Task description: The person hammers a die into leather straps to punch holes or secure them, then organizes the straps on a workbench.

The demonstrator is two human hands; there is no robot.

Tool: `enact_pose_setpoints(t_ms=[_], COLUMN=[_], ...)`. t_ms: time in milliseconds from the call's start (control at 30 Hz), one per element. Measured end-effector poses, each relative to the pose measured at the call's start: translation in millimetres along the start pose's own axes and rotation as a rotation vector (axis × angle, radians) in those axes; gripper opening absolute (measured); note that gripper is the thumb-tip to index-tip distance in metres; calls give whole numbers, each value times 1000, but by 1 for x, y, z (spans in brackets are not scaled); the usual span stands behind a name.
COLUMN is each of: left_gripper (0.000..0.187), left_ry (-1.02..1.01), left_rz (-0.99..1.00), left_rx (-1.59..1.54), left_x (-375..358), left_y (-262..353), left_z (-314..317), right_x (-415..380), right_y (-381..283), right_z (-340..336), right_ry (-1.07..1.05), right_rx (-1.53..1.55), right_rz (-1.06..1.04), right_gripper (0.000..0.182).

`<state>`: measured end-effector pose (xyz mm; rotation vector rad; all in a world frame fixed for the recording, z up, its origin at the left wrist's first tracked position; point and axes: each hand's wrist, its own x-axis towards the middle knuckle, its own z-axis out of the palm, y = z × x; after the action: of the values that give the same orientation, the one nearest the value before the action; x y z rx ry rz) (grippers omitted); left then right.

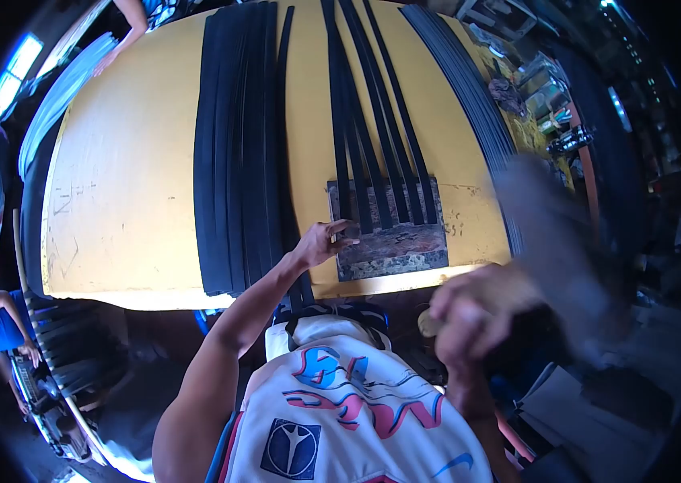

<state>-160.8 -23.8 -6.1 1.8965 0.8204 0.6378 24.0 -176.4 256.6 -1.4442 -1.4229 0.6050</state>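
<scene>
Head view: I see narrow, flat black strips (369,76) lying lengthwise on a yellow tabletop (131,193), near ends on a dark, mottled rectangular slab (405,244). Left hand (326,243): thumb and forefinger narrowly spaced beside the leftmost end; cannot tell whether they grip. Right hand (475,312), blurred, is wrapped round a grey mallet-like tool (556,249). Strips: probably light, limp, slightly grippy; I'd pinch flat faces near the ends.

L fingers (343,226) by blk strips (341,161) on board (397,243).
</scene>
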Motion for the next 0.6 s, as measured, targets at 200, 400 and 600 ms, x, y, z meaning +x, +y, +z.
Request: enact_pose_setpoints(t_ms=[200,400,600], left_gripper=[41,38,29], left_ry=[-53,-4,-59], left_rz=[-63,3,-265], left_rx=[109,5,-367], left_x=[-2,-29,12], left_y=[13,16,47], left_z=[-11,7,4], right_x=[-48,-78,-73], right_y=[94,87,153], right_z=[57,52,26], right_ry=[-283,-322,-268], right_rx=[-450,-384,-413], right_rz=[378,634,696], right_gripper=[44,49,54])
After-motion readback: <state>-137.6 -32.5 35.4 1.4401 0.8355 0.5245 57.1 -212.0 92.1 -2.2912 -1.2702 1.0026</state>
